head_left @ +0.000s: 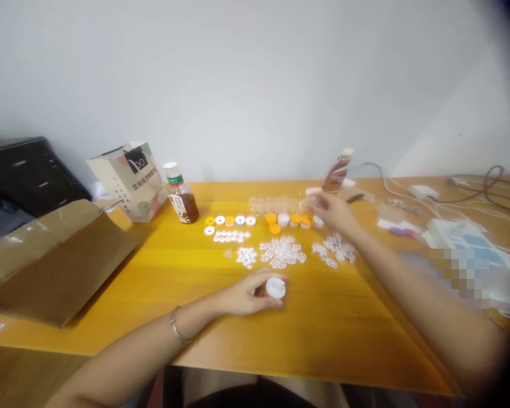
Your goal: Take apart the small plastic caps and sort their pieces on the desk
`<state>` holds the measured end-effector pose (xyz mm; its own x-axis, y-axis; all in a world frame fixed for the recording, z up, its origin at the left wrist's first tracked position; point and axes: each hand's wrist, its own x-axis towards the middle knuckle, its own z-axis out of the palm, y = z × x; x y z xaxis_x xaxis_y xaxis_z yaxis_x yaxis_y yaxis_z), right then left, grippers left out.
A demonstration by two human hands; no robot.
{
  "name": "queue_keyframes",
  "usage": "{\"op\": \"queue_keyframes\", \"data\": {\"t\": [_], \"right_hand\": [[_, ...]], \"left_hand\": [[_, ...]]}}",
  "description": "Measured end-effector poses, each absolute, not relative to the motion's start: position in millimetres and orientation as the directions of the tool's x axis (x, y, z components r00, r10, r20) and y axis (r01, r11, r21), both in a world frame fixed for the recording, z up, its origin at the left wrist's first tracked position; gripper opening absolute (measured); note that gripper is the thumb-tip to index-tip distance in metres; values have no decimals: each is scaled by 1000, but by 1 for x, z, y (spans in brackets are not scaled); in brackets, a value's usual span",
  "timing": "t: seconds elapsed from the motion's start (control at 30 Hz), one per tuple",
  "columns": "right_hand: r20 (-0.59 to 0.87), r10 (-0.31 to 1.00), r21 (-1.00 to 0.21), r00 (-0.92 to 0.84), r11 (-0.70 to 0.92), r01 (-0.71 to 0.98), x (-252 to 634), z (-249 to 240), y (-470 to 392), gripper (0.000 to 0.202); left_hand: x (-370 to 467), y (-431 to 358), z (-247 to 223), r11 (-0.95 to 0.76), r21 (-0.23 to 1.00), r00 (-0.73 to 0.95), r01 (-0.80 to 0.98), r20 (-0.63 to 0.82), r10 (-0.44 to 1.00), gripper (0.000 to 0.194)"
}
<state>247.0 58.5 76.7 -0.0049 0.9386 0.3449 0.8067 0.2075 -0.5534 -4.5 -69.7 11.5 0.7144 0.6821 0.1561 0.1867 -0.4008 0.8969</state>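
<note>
My left hand [243, 294] is closed around a small round white plastic piece [276, 288], with smaller parts showing on its top, near the front of the table. My right hand [332, 212] reaches to the back, its fingertips beside a row of clear plastic cups [272, 204]; blur hides whether it grips one. Below that hand runs a row of orange and white round caps [295, 219]. Between my hands lie a heap of white openwork pieces [283, 252], a smaller heap of similar pieces [340, 248], and small white discs [247, 258].
More orange and white rings [230, 221] stand left of centre, above small white parts [232, 235]. Behind are a brown-liquid bottle [182, 195], a second bottle [338, 171] and a paper bag [130, 181]. A cardboard box [59, 260] sits left; cables [476, 198] and plastic packets [467, 241] lie right.
</note>
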Motion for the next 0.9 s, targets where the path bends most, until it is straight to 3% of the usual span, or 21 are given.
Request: {"op": "queue_keyframes", "data": {"t": [0.07, 0.17, 0.43, 0.67, 0.77, 0.9], "right_hand": [[231, 973, -417, -7, 105, 903, 241, 81, 81, 30], [143, 990, -347, 2, 48, 937, 230, 80, 107, 32], [65, 997, -295, 37, -16, 955, 220, 63, 127, 34], [112, 994, -300, 16, 19, 954, 222, 77, 112, 37], [208, 978, -356, -11, 86, 930, 216, 89, 79, 30], [363, 878, -638, -312, 478, 604, 194, 81, 0, 25]], "left_hand": [[-4, -69, 7, -396, 903, 695, 167, 177, 697, 49], [-3, -70, 4, -400, 908, 669, 129, 217, 710, 48], [-3, -71, 9, -408, 904, 648, 123, 239, 724, 40], [-2, -71, 9, -442, 888, 654, 129, 260, 711, 39], [-2, -71, 8, -425, 896, 651, 125, 249, 717, 36], [0, -73, 7, -388, 917, 628, 91, 249, 737, 30]]}}
